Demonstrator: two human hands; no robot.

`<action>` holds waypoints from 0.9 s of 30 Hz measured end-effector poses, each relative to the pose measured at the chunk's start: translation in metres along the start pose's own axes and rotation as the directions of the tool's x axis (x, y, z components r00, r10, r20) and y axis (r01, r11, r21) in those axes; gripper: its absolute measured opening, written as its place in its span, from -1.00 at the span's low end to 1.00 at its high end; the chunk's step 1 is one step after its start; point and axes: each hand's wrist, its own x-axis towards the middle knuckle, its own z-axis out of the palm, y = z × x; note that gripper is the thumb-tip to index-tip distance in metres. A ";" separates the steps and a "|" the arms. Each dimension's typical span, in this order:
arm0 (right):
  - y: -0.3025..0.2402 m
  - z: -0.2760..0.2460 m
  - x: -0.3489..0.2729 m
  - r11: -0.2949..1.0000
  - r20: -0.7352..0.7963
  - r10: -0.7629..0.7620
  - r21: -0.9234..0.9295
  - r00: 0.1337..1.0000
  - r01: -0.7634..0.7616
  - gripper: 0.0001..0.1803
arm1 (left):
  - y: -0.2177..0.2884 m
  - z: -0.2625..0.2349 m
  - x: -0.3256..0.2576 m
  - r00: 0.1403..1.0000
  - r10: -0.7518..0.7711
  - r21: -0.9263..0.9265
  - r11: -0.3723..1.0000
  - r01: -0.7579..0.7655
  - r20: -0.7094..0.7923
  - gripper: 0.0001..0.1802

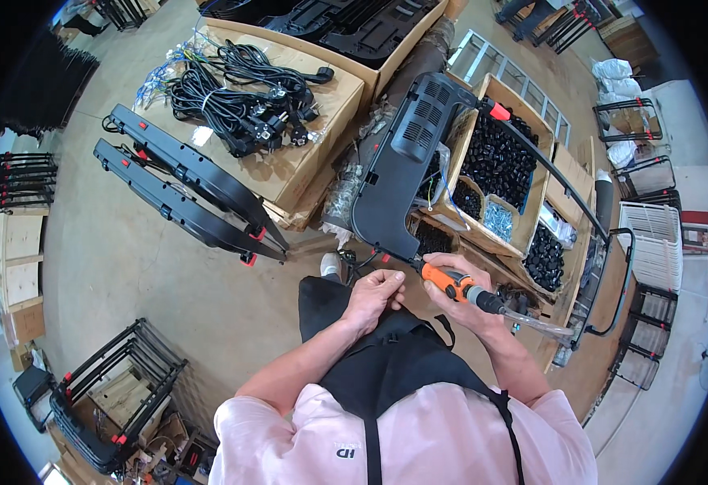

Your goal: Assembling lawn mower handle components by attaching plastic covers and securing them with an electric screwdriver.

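My right hand [483, 318] is wrapped round an orange power screwdriver [444, 280], with a clear hose [532, 322] trailing from its rear end. The tool's front points up and left, toward the lower end of a black plastic housing [382, 194] with a vented motor cover. Left of the tool, my left hand [372, 301] is closed, thumb and fingertips pinched together. Whatever they hold, if anything, is too small to make out. A black tubular frame [560, 174] with a red collar extends right from the housing's top.
Right of the housing, a wooden bin [541, 133] holds black knobs and silver screws [498, 219]. Bundled black power cords [237, 101] lie on a cardboard box [289, 174]. Two long black housings [184, 202] stand to the left. Stacked black frames [120, 388] occupy the lower left.
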 end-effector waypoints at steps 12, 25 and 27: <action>-0.014 -0.004 0.003 0.991 0.079 0.121 -0.070 0.990 -0.115 -0.57 | 0.006 -0.008 0.010 0.998 -0.055 -0.367 0.929 0.053 0.005 -0.72; -0.014 -0.003 0.001 0.976 -0.021 -0.059 0.207 0.998 0.062 -0.46 | 0.022 -0.006 0.010 0.990 -0.050 -0.566 0.817 0.115 0.128 -0.75; -0.021 -0.003 0.004 0.982 0.012 -0.027 0.188 1.000 0.024 -0.46 | 0.022 -0.010 0.010 0.986 -0.067 -0.560 0.816 0.142 0.152 -0.75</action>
